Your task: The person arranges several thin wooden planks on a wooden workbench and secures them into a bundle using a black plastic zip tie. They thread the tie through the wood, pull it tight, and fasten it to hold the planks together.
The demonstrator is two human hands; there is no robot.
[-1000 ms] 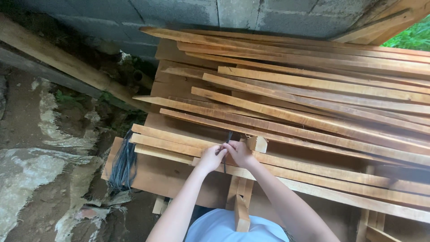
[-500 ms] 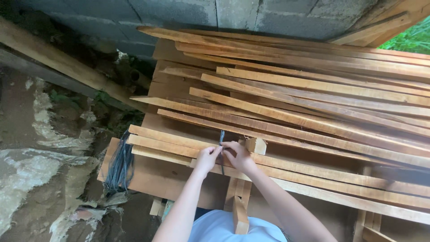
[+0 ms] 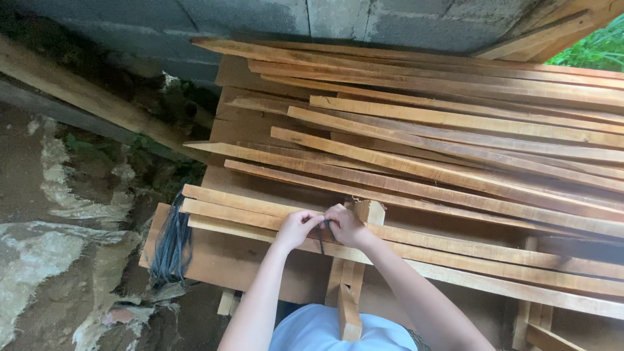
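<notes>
The person's left hand (image 3: 298, 227) and right hand (image 3: 346, 225) are meeting at the near edge of the stacked wooden slats (image 3: 455, 169), both pinching a dark strap (image 3: 322, 235) that is dropping over the front of the lowest slat bundle (image 3: 260, 218). The fingers of each hand are closing together on the strap; how tightly cannot be told. The strap is lying between the two hands, running up and down, crosswise to the slats, whose long axis is stretching from the bundle's left end away to the right. Both hands are about equally near the strap, the left coming in from the bundle's left side, the right from its right. Just behind the hands a short upright wooden block (image 3: 369, 212) is standing against the bundle. A hank of dark cords (image 3: 171, 247) is hanging off the bundle's left end. Left of that end, bare ground (image 3: 58, 260) is giving open room; beyond the stack a grey block wall (image 3: 338, 19) is closing it in
</notes>
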